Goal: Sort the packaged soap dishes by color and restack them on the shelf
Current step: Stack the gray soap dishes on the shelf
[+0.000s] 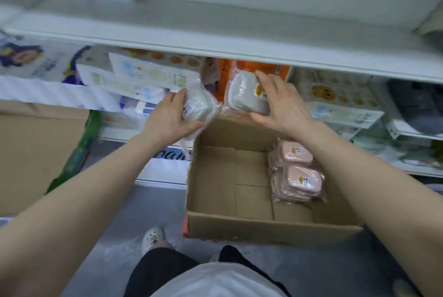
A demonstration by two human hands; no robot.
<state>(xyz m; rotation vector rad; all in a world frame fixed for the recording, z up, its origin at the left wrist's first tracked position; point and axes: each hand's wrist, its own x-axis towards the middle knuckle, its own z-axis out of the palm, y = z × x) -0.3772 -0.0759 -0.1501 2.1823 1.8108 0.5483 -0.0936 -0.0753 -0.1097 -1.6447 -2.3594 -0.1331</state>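
A white shirt (215, 282) is closest. The left hand (167, 116) holds one gray soap dish (199, 104) with curled fingers. The right hand (280, 104) grips another gray soap dish (244, 95). Below the right fingers, pink soap dishes (297, 172) lie in a cardboard box (263, 227). The shelf (215, 42) is above.

A grey, rounded-rectangular plastic soap dish sealed in a clear wrapper (197, 104) is held up at the left, tilted, a small printed label on its near side. Just right of it, a second grey wrapped soap dish (247, 96) of the same shape is also held up, tilted toward the first, with a yellow sticker and a white label on top; their crinkled wrapper edges nearly meet. Below, two stacks of pink wrapped soap dishes (296, 172) lie flat and side by side, each top dish bearing a yellow sticker and a white label.
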